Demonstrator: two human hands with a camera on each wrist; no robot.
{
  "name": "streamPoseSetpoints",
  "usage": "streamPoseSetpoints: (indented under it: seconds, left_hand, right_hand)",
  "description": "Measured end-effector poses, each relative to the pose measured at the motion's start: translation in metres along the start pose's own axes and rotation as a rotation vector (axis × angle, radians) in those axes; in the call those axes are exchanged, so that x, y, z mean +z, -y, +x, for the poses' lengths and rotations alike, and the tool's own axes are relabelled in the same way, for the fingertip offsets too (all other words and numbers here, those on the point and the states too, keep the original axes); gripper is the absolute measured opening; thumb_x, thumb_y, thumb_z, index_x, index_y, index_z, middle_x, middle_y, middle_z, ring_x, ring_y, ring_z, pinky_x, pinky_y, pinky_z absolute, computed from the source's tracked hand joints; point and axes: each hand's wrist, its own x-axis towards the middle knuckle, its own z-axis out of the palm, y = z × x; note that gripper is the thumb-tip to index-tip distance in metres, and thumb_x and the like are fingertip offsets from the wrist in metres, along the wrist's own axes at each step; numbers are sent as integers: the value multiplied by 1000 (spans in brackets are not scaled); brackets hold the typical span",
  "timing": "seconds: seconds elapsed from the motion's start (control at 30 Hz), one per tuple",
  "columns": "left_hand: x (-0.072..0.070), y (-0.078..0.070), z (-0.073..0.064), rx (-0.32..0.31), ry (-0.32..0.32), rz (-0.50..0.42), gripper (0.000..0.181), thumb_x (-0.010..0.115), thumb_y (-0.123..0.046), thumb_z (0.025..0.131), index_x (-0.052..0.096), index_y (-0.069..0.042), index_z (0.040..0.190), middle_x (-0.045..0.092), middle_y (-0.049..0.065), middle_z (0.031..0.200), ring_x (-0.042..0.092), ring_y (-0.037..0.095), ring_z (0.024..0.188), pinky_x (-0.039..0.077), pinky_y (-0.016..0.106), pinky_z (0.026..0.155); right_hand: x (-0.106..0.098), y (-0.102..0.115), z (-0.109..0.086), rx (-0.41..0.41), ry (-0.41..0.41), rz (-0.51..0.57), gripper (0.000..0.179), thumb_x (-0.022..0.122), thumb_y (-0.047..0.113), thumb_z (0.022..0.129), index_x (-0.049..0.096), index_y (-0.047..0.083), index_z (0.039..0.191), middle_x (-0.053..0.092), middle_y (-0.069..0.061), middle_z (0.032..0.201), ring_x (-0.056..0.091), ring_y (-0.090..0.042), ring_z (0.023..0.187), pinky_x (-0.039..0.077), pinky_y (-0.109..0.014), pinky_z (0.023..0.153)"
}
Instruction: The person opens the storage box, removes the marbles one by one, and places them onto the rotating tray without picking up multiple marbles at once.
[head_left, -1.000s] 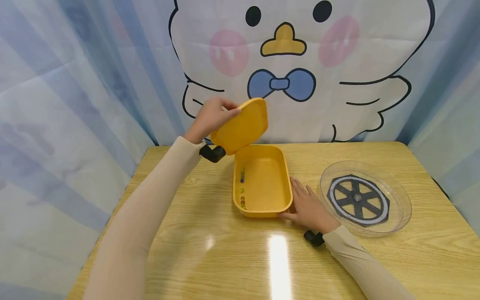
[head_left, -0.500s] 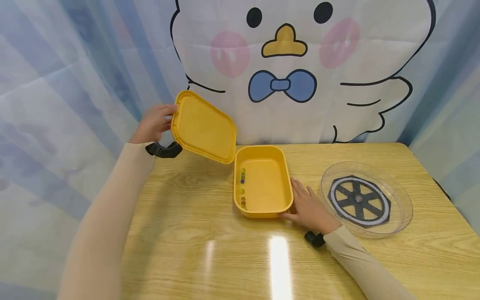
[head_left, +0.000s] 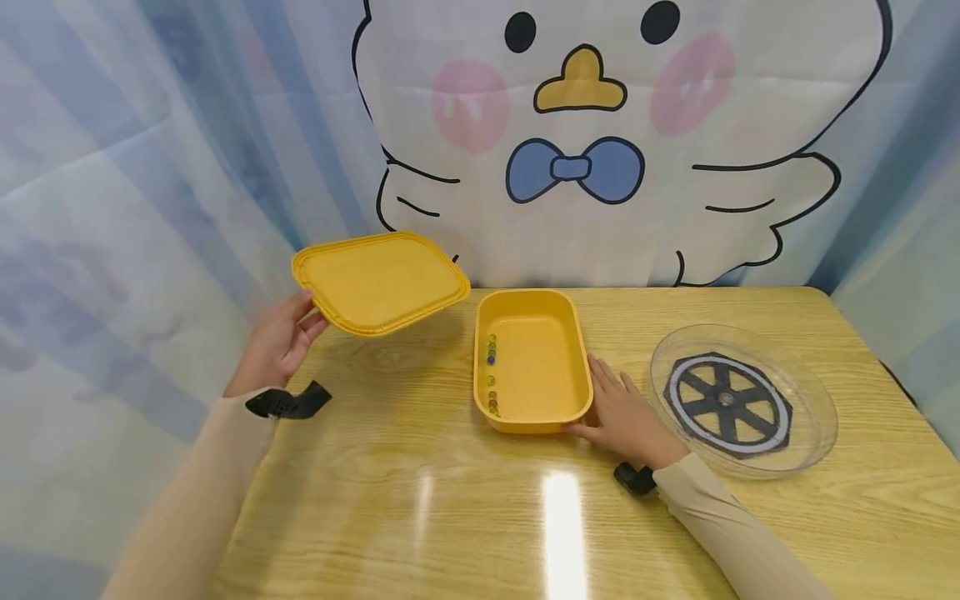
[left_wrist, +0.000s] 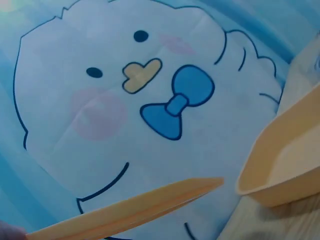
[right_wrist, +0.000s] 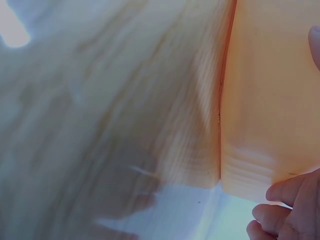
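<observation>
My left hand [head_left: 273,342] pinches the left edge of a yellow plastic lid [head_left: 382,283], which it holds tilted above the table's back left. The lid shows nearly edge-on in the left wrist view. A matching yellow box [head_left: 540,358] stands uncovered at mid-table. Along its left inner side lie several small glass marbles [head_left: 491,361], greenish, brownish and one blue. My right hand [head_left: 630,421] rests against the box's front right corner, fingers extended along the right side and thumb at the front. Only parts of its fingers [right_wrist: 290,192] appear in the right wrist view.
A clear, round, shallow dish [head_left: 813,417] stands right of the box, with a black and grey spoked wheel shape [head_left: 726,400] within its outline. The wooden table [head_left: 360,500] ends at a curtain [head_left: 420,200] printed with a cartoon bird.
My left hand has carried the lid leftward off the box, then lowered it and turned it flatter. The right hand and the box stay in place.
</observation>
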Motion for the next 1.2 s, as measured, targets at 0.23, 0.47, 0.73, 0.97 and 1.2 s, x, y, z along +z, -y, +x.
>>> streamPoseSetpoints:
  seconds: [0.23,0.47,0.73,0.97,1.2]
  left_hand:
    - [-12,54,-31,-27,-178,-253,17,52,-4,93,61,-8,107,64,1,100,68,14,92,56,24,80]
    - [-21,101,-39,-16,-287,-320,13,48,-3,95,52,-9,106,59,0,99,67,11,89,55,23,80]
    - [-26,128,-32,-82,-404,-242,29,41,-9,98,35,-17,126,42,-4,118,58,5,95,44,20,101]
    - [-31,139,-26,-134,-493,-215,58,35,-12,100,8,-19,151,29,1,143,36,12,131,27,24,114]
    - [-39,139,-24,-208,-526,-304,68,38,-11,99,-3,-24,153,4,-1,158,14,10,145,25,20,114]
  right_hand:
    - [0,-2,1,12,12,19,106,54,67,81,11,-2,150,10,-21,157,18,-38,144,17,-59,114]
    - [1,-3,1,11,-1,14,106,55,66,81,13,-3,150,12,-22,156,20,-38,143,19,-60,113]
    - [2,-2,3,5,-5,-3,104,55,64,82,14,-3,150,13,-22,156,20,-38,143,20,-60,113]
    - [1,0,3,0,0,10,103,57,62,82,14,-3,149,12,-23,156,20,-39,143,20,-60,113]
    - [1,-1,3,8,3,6,104,56,63,82,12,-4,149,13,-22,156,20,-38,143,20,-60,113]
